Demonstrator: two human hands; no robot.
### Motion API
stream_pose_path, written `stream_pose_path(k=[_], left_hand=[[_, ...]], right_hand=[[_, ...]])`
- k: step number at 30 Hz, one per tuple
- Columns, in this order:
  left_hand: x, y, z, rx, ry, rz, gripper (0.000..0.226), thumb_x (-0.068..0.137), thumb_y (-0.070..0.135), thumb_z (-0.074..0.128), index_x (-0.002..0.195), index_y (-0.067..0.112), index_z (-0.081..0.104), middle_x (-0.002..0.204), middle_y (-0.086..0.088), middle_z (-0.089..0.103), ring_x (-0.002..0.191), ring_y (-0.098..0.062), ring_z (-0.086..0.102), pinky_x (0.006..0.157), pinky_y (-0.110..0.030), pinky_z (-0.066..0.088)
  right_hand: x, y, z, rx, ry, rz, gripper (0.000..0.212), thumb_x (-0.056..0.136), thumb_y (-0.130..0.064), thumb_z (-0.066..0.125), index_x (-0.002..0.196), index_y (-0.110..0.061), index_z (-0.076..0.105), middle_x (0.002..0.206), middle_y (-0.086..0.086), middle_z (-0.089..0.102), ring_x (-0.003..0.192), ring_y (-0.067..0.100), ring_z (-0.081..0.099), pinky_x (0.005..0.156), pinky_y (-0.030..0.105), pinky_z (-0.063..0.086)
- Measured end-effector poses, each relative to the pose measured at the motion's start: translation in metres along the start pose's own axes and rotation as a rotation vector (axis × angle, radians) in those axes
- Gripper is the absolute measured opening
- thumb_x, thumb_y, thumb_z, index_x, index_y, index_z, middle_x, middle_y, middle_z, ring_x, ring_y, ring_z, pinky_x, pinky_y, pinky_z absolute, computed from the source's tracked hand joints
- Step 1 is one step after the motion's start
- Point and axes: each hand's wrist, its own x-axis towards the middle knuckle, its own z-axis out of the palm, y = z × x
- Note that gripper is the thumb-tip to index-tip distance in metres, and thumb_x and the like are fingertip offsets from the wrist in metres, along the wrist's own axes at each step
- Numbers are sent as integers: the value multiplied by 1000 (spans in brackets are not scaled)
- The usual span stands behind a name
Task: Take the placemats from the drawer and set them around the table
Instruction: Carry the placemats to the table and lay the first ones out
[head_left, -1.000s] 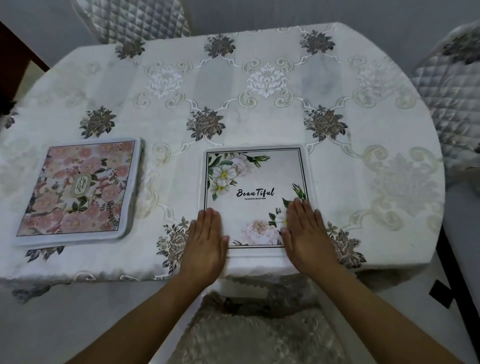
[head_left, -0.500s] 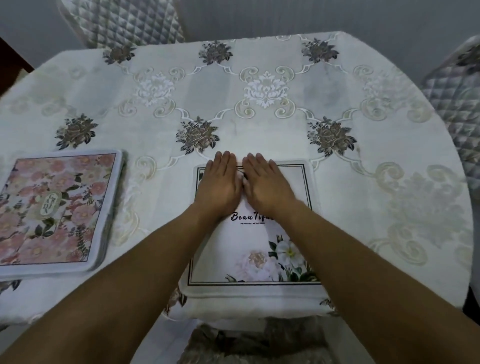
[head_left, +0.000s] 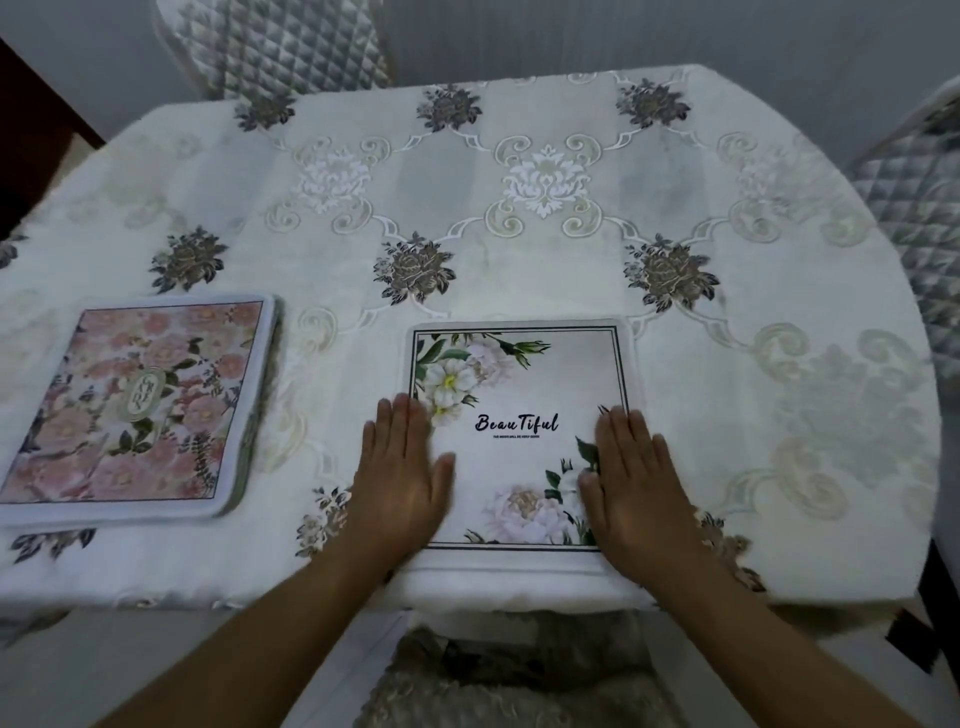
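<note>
A white placemat (head_left: 524, 384) printed with flowers and the word "Beautiful" lies flat at the near edge of the table (head_left: 519, 249), its front border reaching the table's rim. My left hand (head_left: 402, 467) lies flat on its left side, fingers straight. My right hand (head_left: 631, 478) presses flat on its right side. A stack of placemats (head_left: 135, 410) with a pink floral one on top sits at the near left of the table.
The table wears a white embroidered cloth. A quilted grey chair (head_left: 280, 47) stands at the far side, another (head_left: 924, 208) at the right. A padded chair seat (head_left: 519, 675) is right below me.
My hands were together at the placemat's far edge half a second ago; they have slid apart and back toward me to its left and right sides.
</note>
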Motion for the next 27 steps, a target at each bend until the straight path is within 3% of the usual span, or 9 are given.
stream_pose_path(k=[7, 10, 12, 14, 15, 17, 22, 27], left_hand=[[-34, 6, -13, 49, -82, -47, 74, 95, 51, 17, 151, 3, 7, 160, -19, 6, 148, -31, 4, 119, -42, 2], [-36, 17, -40, 69, -204, -71, 74, 95, 47, 32, 150, 1, 14, 158, -21, 13, 147, -34, 10, 119, -40, 7], [-52, 21, -67, 61, -176, -48, 59, 91, 39, 46, 137, 3, 41, 140, -20, 45, 133, -36, 38, 110, -39, 31], [-78, 16, -94, 38, -65, 30, 33, 84, 36, 52, 106, 13, 60, 104, -8, 60, 98, -28, 57, 83, -35, 46], [-96, 7, -107, 38, -21, 50, 24, 81, 35, 55, 96, 17, 61, 93, -4, 60, 87, -25, 58, 72, -34, 46], [-130, -18, -134, 66, 18, 35, 19, 76, 35, 60, 90, 21, 60, 85, 0, 59, 79, -23, 57, 64, -33, 45], [-198, -106, -201, 190, 100, -25, 25, 76, 41, 64, 93, 23, 60, 84, 1, 62, 78, -24, 59, 62, -35, 47], [-268, -193, -262, 164, 159, -34, 27, 79, 39, 57, 97, 20, 61, 93, -3, 62, 88, -26, 58, 68, -38, 48]], right_hand=[[-26, -9, -6, -65, -66, 48, 68, 96, -45, 20, 152, -6, 19, 161, 12, 15, 150, 26, 9, 119, 43, 2], [-18, -22, -35, -122, -193, 49, 67, 97, -42, 25, 152, -5, 19, 160, 16, 20, 149, 29, 15, 120, 42, -4], [-18, -45, -67, -139, -278, 28, 52, 94, -37, 39, 137, -7, 46, 141, 15, 50, 133, 30, 43, 118, 43, 22], [-25, -75, -96, -96, -220, -17, 29, 90, -36, 46, 103, -14, 59, 106, 8, 65, 100, 26, 61, 89, 34, 46], [-32, -94, -107, -75, -192, -42, 22, 88, -37, 47, 93, -17, 55, 98, 6, 64, 93, 25, 61, 76, 33, 46], [-47, -138, -121, -64, -158, -108, 18, 87, -38, 47, 86, -20, 45, 92, 4, 59, 87, 23, 58, 67, 33, 40], [-78, -254, -129, -24, -50, -229, 24, 89, -39, 49, 99, -17, 54, 95, 3, 57, 89, 23, 56, 69, 34, 41], [-103, -366, -110, 5, 1, -224, 23, 87, -38, 50, 94, -17, 55, 91, 4, 59, 88, 25, 57, 69, 34, 42]])
